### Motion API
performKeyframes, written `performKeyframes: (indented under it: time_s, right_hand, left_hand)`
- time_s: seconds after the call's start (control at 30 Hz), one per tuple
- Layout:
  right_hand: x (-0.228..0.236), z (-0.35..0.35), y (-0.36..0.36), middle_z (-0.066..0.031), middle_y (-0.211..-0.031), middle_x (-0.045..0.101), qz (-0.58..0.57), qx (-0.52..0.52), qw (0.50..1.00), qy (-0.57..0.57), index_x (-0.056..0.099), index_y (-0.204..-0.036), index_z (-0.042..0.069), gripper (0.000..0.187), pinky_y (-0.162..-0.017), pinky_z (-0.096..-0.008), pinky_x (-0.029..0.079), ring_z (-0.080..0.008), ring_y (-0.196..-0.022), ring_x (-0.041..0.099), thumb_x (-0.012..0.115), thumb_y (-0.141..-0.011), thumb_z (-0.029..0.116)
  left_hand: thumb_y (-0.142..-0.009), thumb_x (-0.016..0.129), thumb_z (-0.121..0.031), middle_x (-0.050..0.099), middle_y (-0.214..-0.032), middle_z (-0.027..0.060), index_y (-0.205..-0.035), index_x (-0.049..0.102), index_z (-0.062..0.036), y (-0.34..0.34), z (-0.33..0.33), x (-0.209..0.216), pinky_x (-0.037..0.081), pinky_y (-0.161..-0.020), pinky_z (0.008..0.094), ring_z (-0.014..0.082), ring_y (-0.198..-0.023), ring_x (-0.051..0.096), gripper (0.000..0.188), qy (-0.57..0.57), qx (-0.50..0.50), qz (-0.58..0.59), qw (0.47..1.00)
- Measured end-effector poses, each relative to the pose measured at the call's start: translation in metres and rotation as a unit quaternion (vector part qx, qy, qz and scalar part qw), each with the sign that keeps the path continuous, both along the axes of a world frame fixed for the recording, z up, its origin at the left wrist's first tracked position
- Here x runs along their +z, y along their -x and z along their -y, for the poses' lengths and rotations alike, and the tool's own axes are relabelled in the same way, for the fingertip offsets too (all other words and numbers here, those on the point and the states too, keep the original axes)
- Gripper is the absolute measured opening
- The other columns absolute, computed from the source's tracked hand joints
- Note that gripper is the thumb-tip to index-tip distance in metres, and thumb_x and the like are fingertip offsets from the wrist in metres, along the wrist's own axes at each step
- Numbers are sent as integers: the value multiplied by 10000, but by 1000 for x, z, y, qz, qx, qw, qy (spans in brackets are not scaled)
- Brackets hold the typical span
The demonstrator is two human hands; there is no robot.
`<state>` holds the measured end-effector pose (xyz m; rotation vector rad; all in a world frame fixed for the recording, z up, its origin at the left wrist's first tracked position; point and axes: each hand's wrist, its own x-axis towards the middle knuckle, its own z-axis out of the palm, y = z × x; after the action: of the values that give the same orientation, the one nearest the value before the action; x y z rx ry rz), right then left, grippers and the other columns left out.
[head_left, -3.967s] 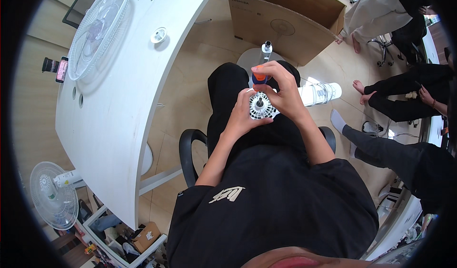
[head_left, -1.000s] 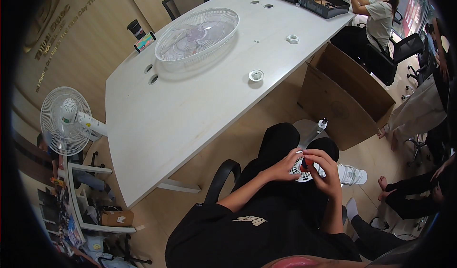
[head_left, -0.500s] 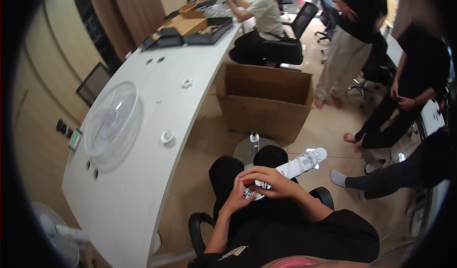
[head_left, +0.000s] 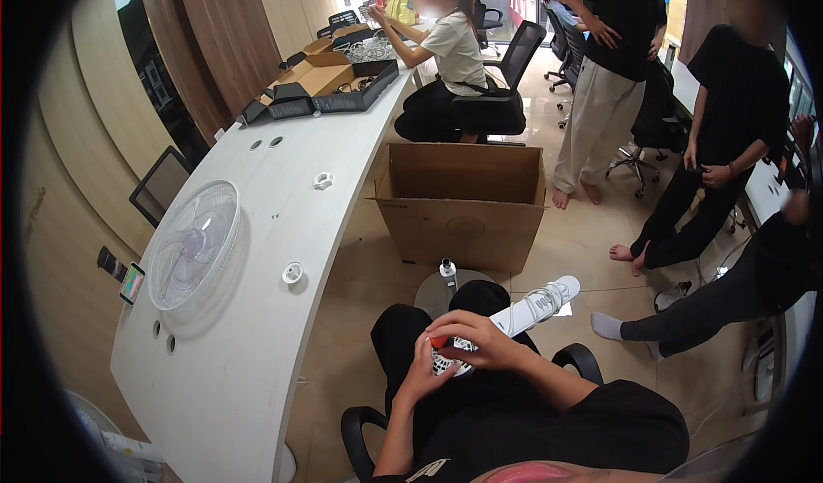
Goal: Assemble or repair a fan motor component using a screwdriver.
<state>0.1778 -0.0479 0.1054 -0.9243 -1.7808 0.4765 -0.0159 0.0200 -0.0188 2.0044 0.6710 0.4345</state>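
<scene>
Past fan body (head_left: pixel 514 317): carton (head_left: pixel 463 236); cables (head_left: pixel 365 81) in black box (head_left: pixel 358 98).

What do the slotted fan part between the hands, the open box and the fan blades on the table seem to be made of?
Slotted fan part: probably moulded white plastic, judging by its thin ribs; finish hard to tell.
Open box: apparently cardboard, matte brown, with thin flat walls.
Fan blades: likely smooth plastic, since they look translucent.
</scene>
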Motion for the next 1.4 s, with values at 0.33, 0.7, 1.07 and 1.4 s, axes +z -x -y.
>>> performKeyframes:
  time_s: [0.33,0.7,1.07,1.4]
  right_hand:
    - [4,3,0,-129,-1290,617,-37,26,999,14,658,-1252,65,406,-950,-384,542,-302,-1134,649,697,-858,-19]
    - [8,4,1,-134,-1391,539,8,-39,999,-30,676,-1217,101,389,-936,-388,538,-299,-1184,604,740,-846,3]
    - [-2,9,-7,-148,-1187,608,32,-49,998,12,668,-1080,44,373,-910,-387,516,-304,-1091,620,845,-753,57]
    - [21,5,-3,-164,-1271,640,-13,-22,999,40,652,-1137,43,374,-944,-387,526,-306,-1131,646,761,-794,-62]
  left_hand:
    - [-834,800,-385,252,-1578,238,-1528,239,49,-2,1,-1,341,-1185,434,394,-1463,342,993,-22,14,-7,1000]
    - [-837,782,-377,229,-1594,226,-1532,274,-10,-2,0,4,365,-1174,449,408,-1442,378,935,-23,3,-28,999]
    - [-790,813,-326,253,-1575,250,-1477,350,-35,-7,8,-16,359,-1175,444,438,-1437,368,879,-61,22,50,997]
    - [-735,859,-424,213,-1597,268,-1478,382,-97,-5,1,15,399,-1146,470,462,-1400,419,941,-42,23,30,998]
